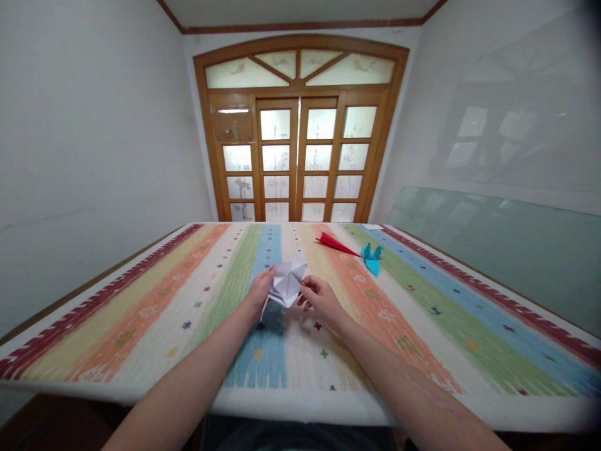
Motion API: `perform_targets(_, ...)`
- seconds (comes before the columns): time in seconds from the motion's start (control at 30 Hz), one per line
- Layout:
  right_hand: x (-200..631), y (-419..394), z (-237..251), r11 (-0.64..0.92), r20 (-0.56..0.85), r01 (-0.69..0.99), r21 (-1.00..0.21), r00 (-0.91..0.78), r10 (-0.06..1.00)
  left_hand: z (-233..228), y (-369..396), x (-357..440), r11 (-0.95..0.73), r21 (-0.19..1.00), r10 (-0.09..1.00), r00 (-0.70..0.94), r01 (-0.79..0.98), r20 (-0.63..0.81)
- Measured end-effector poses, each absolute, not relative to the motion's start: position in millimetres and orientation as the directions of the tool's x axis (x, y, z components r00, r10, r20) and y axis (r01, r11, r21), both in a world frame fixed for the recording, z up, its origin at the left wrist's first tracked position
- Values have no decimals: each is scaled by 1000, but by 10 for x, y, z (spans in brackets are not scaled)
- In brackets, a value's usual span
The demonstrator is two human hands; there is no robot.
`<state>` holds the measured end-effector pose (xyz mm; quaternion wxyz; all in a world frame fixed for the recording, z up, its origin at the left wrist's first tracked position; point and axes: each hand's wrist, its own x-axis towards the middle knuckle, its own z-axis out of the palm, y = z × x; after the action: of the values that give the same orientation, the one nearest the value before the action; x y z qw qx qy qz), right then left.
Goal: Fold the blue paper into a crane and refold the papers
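While both hands pinch it, the folded white paper model (287, 283) sits just above the middle of the striped woven tablecloth (141, 313): left hand (260, 293) grips its left edge, right hand (318, 297) its right. Toward the far edge lie a red folded paper piece (334, 243) and a blue paper crane (372, 257).

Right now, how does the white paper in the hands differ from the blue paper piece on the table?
The white paper is held up between the left hand and right hand; the blue paper piece lies untouched on the striped cloth. The white one looks larger and only partly folded; the blue one looks finished, beside a red folded piece. Both are folded paper.
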<state>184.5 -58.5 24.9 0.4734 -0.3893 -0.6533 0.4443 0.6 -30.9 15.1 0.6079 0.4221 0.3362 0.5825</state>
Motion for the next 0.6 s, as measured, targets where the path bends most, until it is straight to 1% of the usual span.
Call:
perform_targets(0.1, 1859, -556, 223, 311, 291, 61, -948, -222, 931, 88, -239, -15, -73, 888, 996, 11, -454, 87)
perform_targets(0.27, 1897, -487, 167, 335, 317, 102, -937, -162, 935, -3, -154, -59, -91, 888, 994, -101, -451, 51)
perform_targets(0.4, 1927, -439, 128, 333, 323, 98, -938, -107, 940, -2, -148, -81, -86, 891, 992, -123, -446, 35)
perform_targets(0.6, 1975, -400, 129, 281, 280, 45, -959, -40, 959, 44, -168, -103, -79, 891, 986, -168, -448, 2)
